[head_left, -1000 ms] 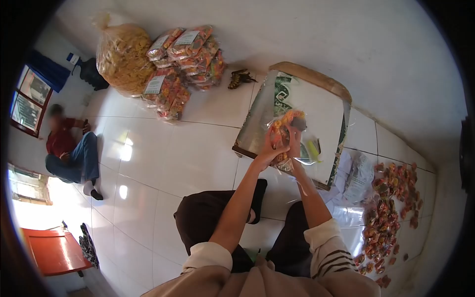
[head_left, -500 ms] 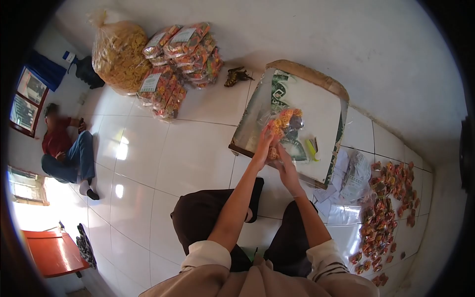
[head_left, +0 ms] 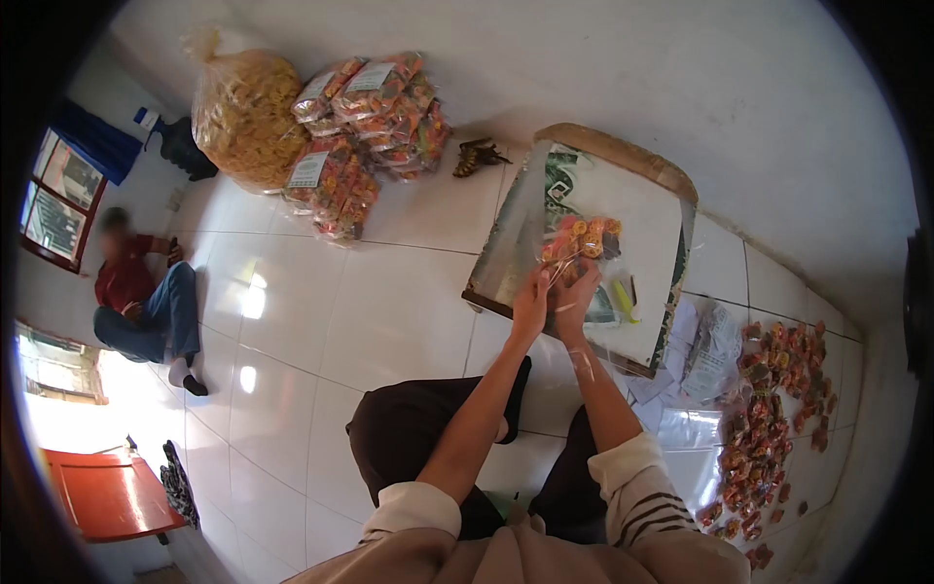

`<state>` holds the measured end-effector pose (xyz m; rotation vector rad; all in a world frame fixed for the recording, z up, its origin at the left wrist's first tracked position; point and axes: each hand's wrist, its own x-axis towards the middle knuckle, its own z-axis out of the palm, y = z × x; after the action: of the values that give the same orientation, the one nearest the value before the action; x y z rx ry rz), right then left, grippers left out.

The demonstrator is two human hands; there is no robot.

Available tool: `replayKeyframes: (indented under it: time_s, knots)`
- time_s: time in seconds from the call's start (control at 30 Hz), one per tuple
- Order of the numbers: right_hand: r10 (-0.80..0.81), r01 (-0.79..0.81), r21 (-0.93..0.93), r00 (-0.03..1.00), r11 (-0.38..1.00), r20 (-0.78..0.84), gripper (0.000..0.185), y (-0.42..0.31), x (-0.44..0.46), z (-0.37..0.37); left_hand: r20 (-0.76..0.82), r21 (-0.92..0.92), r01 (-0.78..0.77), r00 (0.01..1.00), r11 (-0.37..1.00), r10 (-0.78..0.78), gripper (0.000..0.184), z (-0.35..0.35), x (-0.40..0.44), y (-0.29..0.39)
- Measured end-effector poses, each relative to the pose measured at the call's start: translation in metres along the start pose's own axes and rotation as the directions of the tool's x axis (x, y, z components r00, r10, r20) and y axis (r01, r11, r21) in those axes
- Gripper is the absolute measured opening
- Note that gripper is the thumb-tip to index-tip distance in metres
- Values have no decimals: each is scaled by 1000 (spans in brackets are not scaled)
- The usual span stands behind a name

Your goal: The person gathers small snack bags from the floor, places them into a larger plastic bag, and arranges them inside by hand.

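Fingers drawn in narrow, we hold the near end of a clear bag [head_left: 587, 237] of orange pieces with our left hand [head_left: 530, 306] and right hand [head_left: 577, 292]. The bag sits just beyond our fingertips, over a low table [head_left: 647, 209], its long axis slanting away and rightward. Our fingers hide its near end, and glare blurs the film. A yellow-green tool [head_left: 624, 301] lies right of our fingers, its details indistinct.

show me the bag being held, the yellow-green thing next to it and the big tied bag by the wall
held bag [head_left: 586, 237]: head view, on its filled far part
yellow-green thing [head_left: 623, 300]: head view, mid-length
big tied bag [head_left: 248, 122]: head view, middle of its bulging side
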<state>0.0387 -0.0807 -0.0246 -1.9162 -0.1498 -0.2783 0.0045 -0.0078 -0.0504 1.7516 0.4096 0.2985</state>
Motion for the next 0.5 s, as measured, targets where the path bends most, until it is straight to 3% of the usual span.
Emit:
replayKeyframes:
  time_s: [0.1,0.17,0.2,0.4,0.47,0.5]
  knots:
    - [56,-58,-58,998,997,-29,52,4,-2,-2,-83,27,60,995,998,-58,36,-1,0,7]
    - [22,-23,-50,1000,998,-20,48,4,-7,-6,-195,59,-73,977,996,83,33,2,-1,5]
    - [22,-23,-52,1000,998,-18,48,8,-7,-5,-196,58,-71,977,996,81,33,2,-1,4]
    - [240,-233,86,968,969,-73,42,18,9,9,-12,67,-114,993,991,115,43,-9,1,10]
    - [345,-359,164,932,919,108,40,24,13,9,61,42,-4,998,999,1,47,-9,6,4]
    - [343,-356,158,934,921,104,40,21,12,8,63,35,-5,998,999,3,47,-8,8,1]
